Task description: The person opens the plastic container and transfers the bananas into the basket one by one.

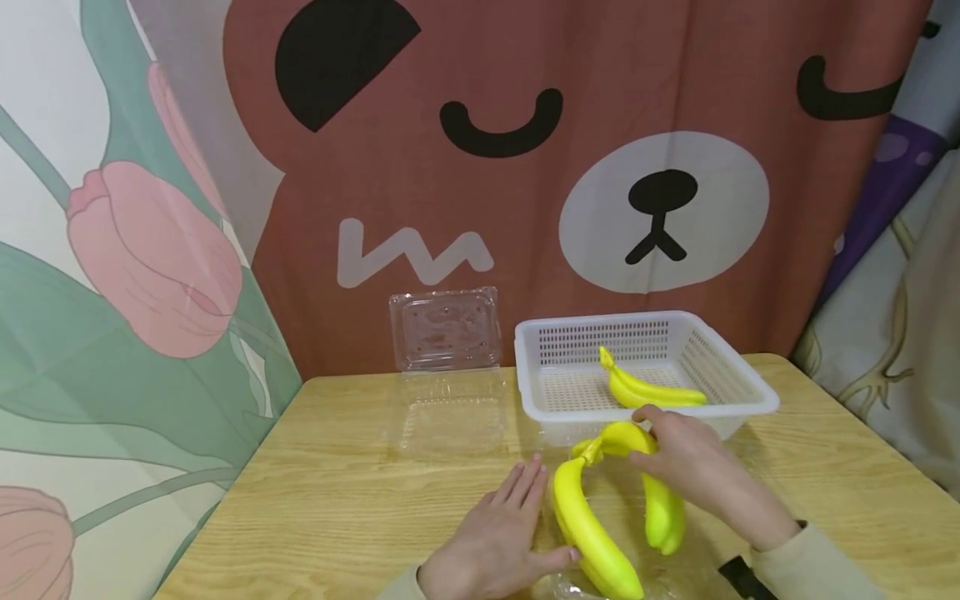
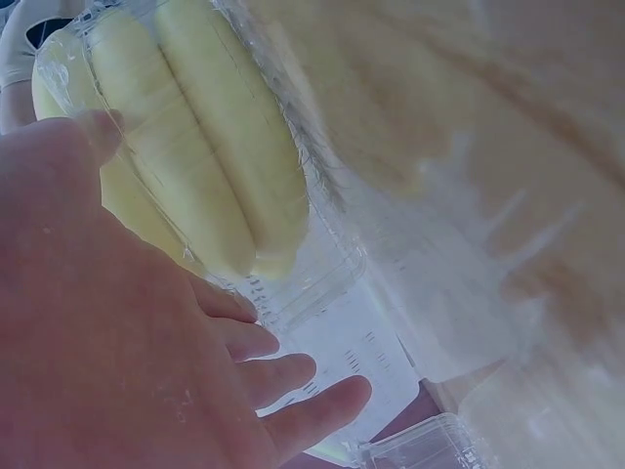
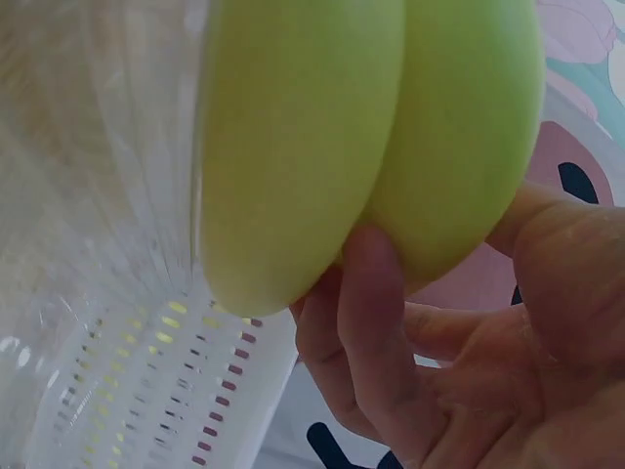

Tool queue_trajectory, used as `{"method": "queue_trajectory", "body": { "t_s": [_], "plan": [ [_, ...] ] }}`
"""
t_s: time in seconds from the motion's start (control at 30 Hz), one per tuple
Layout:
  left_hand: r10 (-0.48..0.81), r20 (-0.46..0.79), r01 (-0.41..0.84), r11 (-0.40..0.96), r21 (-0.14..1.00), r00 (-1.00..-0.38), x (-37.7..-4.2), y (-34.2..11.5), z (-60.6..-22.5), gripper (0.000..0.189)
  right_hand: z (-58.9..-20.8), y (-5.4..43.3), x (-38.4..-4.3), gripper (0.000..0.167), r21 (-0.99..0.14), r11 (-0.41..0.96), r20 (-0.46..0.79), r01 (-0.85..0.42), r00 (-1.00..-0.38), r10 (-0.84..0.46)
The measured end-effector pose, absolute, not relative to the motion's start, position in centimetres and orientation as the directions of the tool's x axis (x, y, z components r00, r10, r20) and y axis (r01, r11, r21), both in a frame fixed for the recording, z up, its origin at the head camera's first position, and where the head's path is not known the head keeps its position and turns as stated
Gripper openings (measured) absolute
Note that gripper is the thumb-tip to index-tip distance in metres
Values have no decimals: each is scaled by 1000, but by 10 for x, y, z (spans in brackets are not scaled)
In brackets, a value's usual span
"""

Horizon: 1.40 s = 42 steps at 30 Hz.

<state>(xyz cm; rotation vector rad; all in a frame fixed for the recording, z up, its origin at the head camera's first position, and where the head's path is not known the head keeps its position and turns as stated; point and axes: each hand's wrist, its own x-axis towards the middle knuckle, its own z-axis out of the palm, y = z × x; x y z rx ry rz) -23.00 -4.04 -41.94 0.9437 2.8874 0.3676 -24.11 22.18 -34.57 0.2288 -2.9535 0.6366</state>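
Observation:
In the head view my right hand (image 1: 701, 467) grips a bunch of yellow bananas (image 1: 663, 508) by its upper bend; the right wrist view shows the fingers curled around two bananas (image 3: 303, 147). Beside it, on the left, lies another yellow banana bunch (image 1: 588, 529) at a slant. Both are at a clear plastic container (image 2: 337, 278), whose outline is faint from above. My left hand (image 1: 491, 533) lies along the container's left side, fingers straight, thumb reaching over the rim to the left bananas (image 2: 176, 147).
Behind the hands stands a white perforated basket (image 1: 528, 379) with one more banana bunch (image 1: 652, 392) inside. Left of it, an opened clear clamshell box (image 1: 446, 333) sits on the wooden table (image 1: 337, 483), lid upright against the bear-print curtain (image 1: 517, 192). A black strap (image 1: 742, 577) shows near the right sleeve.

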Motion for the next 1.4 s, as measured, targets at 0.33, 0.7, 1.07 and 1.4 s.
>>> {"method": "queue_trajectory", "body": {
  "t_s": [0.33,0.7,1.07,1.4],
  "plan": [
    [595,2,576,776,256,-803,-229,-40,-419,105,-335,231,-238,57,-399,911,64,-102,-994,-83],
    [611,11,594,765,247,-792,-228,-42,-418,102,-323,236,-230,56,-348,931,73,-107,-993,-87],
    [601,-18,576,774,262,-799,-228,-42,-418,103,-311,233,-222,51,-366,919,156,-144,-983,-92],
    [606,-11,584,770,257,-795,-227,-41,-417,103,-309,228,-217,50,-414,889,291,-198,-954,-77]
  ]
}}
